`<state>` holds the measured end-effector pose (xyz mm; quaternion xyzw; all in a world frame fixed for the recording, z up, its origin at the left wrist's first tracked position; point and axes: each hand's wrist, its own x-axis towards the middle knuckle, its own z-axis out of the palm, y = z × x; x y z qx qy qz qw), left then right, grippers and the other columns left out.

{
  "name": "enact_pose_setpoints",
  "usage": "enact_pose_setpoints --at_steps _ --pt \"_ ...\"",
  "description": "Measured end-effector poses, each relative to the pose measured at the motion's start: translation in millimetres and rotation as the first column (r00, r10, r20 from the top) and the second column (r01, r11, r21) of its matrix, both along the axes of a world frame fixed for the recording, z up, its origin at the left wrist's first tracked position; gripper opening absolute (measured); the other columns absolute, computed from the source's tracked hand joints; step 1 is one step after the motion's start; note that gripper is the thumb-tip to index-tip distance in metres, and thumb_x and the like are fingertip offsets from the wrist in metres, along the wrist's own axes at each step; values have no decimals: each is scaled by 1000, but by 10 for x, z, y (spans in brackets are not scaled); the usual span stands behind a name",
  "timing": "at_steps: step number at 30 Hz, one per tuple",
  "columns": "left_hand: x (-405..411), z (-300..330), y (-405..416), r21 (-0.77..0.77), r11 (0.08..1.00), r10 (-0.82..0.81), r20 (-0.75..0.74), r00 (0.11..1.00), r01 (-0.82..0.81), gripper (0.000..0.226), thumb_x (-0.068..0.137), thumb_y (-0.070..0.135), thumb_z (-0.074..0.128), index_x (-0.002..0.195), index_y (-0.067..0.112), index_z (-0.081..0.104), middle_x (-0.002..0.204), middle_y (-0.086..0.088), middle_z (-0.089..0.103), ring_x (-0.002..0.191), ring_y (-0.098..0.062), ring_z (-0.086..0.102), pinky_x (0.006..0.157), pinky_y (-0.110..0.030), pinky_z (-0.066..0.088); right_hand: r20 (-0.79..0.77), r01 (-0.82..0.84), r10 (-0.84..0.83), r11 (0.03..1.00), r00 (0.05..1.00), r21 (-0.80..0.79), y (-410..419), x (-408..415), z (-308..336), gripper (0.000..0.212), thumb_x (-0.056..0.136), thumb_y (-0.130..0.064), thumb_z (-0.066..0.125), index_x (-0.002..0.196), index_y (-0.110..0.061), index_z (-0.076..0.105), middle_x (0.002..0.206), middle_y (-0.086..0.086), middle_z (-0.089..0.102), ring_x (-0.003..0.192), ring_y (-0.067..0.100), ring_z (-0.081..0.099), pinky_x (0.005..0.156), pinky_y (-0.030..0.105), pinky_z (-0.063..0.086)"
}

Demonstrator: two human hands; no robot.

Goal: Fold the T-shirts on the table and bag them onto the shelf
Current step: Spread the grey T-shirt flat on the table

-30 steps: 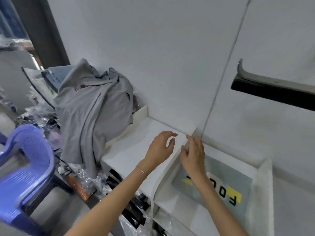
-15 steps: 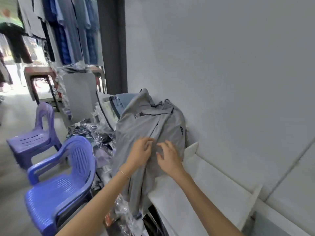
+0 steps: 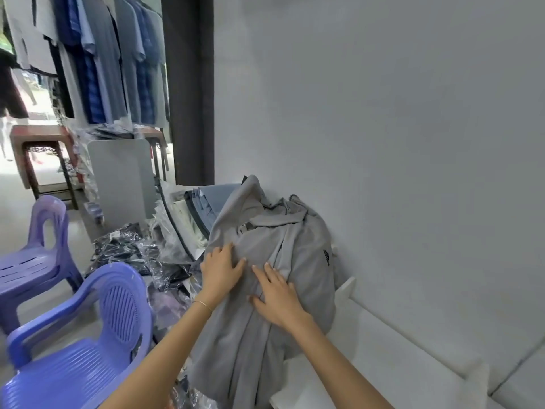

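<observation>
A grey T-shirt [image 3: 259, 290] lies heaped and draped under both hands, its long axis running from a peak beyond the fingertips down toward the wrists, the lower part hanging over the edge of the white tabletop [image 3: 368, 364] to the right of the right hand. The left hand [image 3: 221, 271] rests flat on the cloth, fingers spread. Just beside it, the right hand [image 3: 277, 296] presses flat too, fingers straight and apart. A purple plastic chair [image 3: 88, 335] stands left of the left forearm.
</observation>
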<state>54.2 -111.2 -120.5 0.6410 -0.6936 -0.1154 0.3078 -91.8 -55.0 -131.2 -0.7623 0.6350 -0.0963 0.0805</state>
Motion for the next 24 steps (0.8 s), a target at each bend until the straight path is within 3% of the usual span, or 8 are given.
enact_pose_setpoints --at_steps 3,6,10,13,16,18,20,24 --pt "-80 -12 -96 -4 1000 -16 -30 999 16 39 89 47 57 110 15 56 99 -5 62 103 -30 54 90 -43 39 13 1 0 1000 1000 -3 -6 -33 -27 72 95 -50 44 153 -27 9 161 6 6 148 21 8 113 48 23" --pt "-165 -5 -139 -15 995 -95 -85 992 94 34 89 40 59 70 18 41 65 4 47 73 -22 50 70 -35 31 48 -4 4 1000 999 -6 -6 -47 -26 72 94 -50 45 153 -27 11 161 4 6 148 21 8 114 47 23" --pt "-124 6 -248 -61 978 -206 -203 957 198 41 93 27 56 60 16 35 53 2 41 56 -18 43 59 -34 31 119 8 -7 1000 993 -3 18 -65 -49 76 93 -56 44 153 -25 9 162 2 3 148 17 5 115 45 20" --pt "-90 116 -205 -127 976 -215 -429 877 177 39 95 19 54 60 11 39 53 0 42 53 -11 38 55 -32 31 180 30 -34 999 983 24 66 -82 -51 99 76 -81 27 153 -22 6 162 3 1 148 16 2 116 43 17" --pt "-50 365 -186 -45 987 -135 -760 636 157 24 99 22 48 99 3 62 91 -8 64 85 -14 56 79 -31 47 221 63 -84 993 972 100 119 -64 32 95 84 -72 39 154 -19 4 162 2 1 148 16 -1 118 49 9" --pt "-21 576 -175 13 968 -84 -925 372 251 31 100 26 46 125 11 56 116 -5 63 108 -18 57 99 -35 45 305 97 -138 985 942 144 139 -32 152 95 82 -75 36 153 -18 8 161 3 10 148 19 5 118 53 3" --pt "-6 787 -113 -41 929 -112 -978 174 367 33 102 23 41 130 11 52 121 -7 63 112 -19 57 100 -33 44 485 119 -179 981 856 152 136 27 324 86 87 -71 34 152 -18 17 157 4 24 146 20 20 119 49 7" --pt "-48 1155 223 -189 831 -141 -981 -131 523 35 98 19 40 124 0 57 117 -16 66 110 -24 62 90 -32 50 909 105 -282 959 306 262 65 186 706 72 88 -68 36 137 -17 47 136 3 54 123 17 52 106 29 38"
